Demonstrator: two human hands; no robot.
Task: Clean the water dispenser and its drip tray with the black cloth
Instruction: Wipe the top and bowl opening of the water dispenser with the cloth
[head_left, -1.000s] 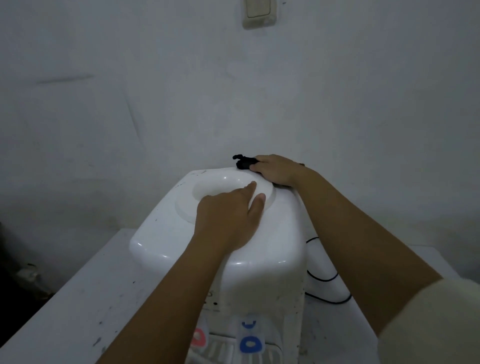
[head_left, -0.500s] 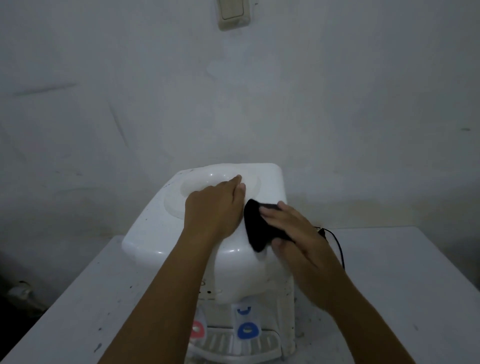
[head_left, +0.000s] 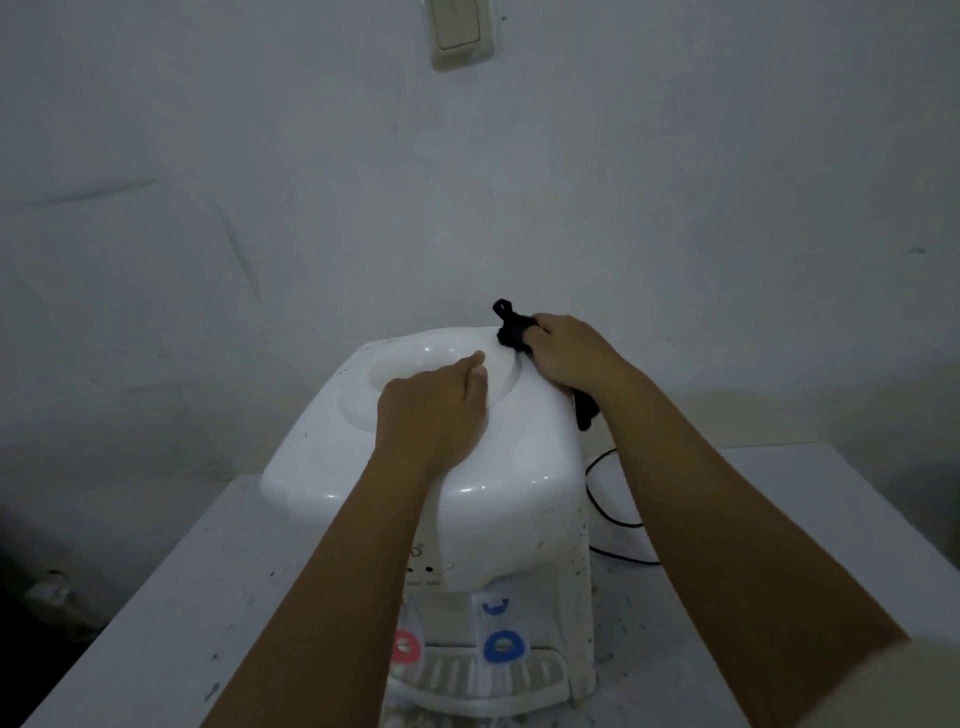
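Observation:
A white water dispenser (head_left: 519, 467) stands on a white table against the wall. My left hand (head_left: 431, 410) lies flat on its top, fingers closed, at the rim of the round bottle recess (head_left: 415, 358). My right hand (head_left: 566, 353) presses the black cloth (head_left: 511, 327) against the top's back right corner; a strip of the cloth hangs down below my wrist on the right side. At the dispenser's foot sits the slotted drip tray (head_left: 488, 675), below a red tap (head_left: 405, 647) and a blue tap (head_left: 503, 647).
The white table (head_left: 171, 613) is speckled with dark marks. A black power cord (head_left: 602, 499) loops on it to the right of the dispenser. A wall switch (head_left: 460, 31) sits high on the grey wall. Dark floor space lies left of the table.
My right hand has carried the cloth from the dispenser's front right side up to its back right corner. My left hand has stayed on the top.

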